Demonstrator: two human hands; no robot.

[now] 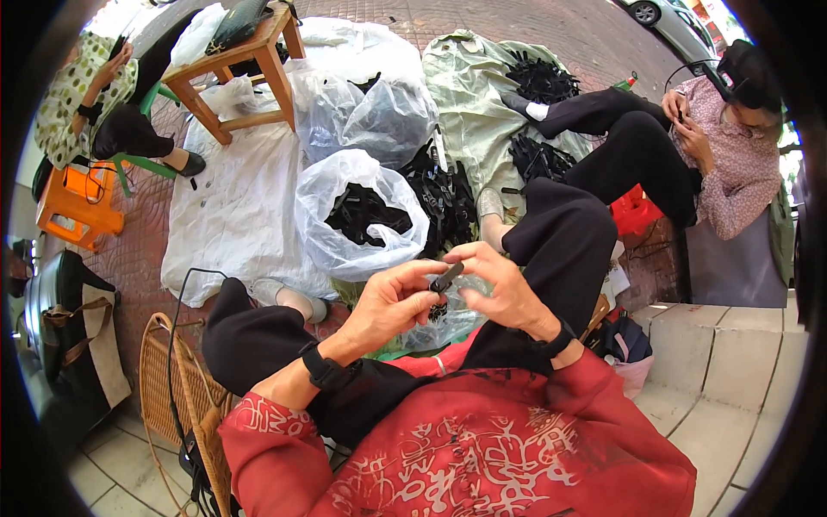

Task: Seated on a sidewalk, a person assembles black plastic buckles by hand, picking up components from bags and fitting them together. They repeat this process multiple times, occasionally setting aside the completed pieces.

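Note:
My left hand (401,297) pinches a small, dark, strip-like piece (447,277) between thumb and fingers, in front of my lap. Close by on the other side, my right hand (500,284) has its fingers curved and its thumb apart, with the index fingertip near the piece's upper end. I cannot tell whether that finger touches it. Below the hands, a clear plastic bag (457,326) lies between my legs, holding small bits too fine to name. Just beyond, an open translucent bag (314,228) contains many black strips (366,215).
A pile of black strips (438,194) lies right of the bag. A wooden stool (280,82) stands on the white sheet (228,228). One person (741,164) sits at right, another (95,95) at left near an orange stool (77,202). A wicker chair (177,379) is beside me.

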